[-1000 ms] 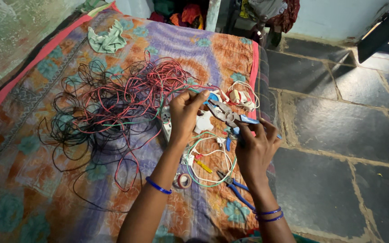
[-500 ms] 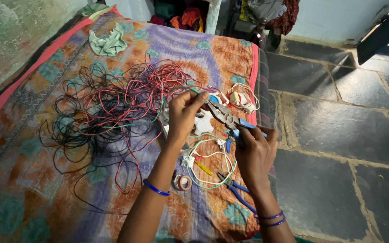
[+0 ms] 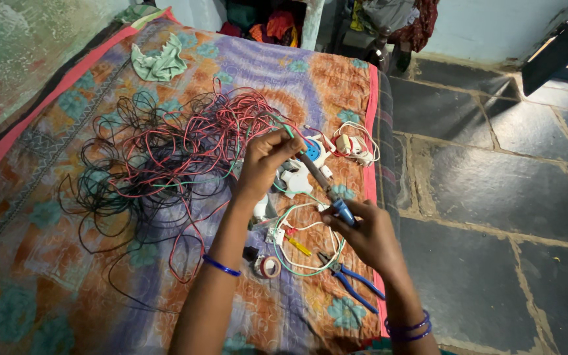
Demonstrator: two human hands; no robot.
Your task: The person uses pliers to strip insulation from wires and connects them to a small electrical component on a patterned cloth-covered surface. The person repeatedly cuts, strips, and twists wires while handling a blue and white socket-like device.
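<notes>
I see a crumpled green cloth [image 3: 159,62] lying near the far end of the patterned quilt [image 3: 47,276]. A roll of tape [image 3: 270,266] sits on the quilt near blue-handled pliers [image 3: 350,279]. A small coil of white wire [image 3: 356,144] rests by the quilt's pink edge, beside the dark stone floor [image 3: 494,197].

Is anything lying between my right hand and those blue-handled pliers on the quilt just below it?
Nothing visible blocks it. The right hand already holds a blue-handled tool, and the pliers lie on the quilt just below it. A white and green wire loop passes close by the pliers' jaws, beside the path rather than across it.
</notes>
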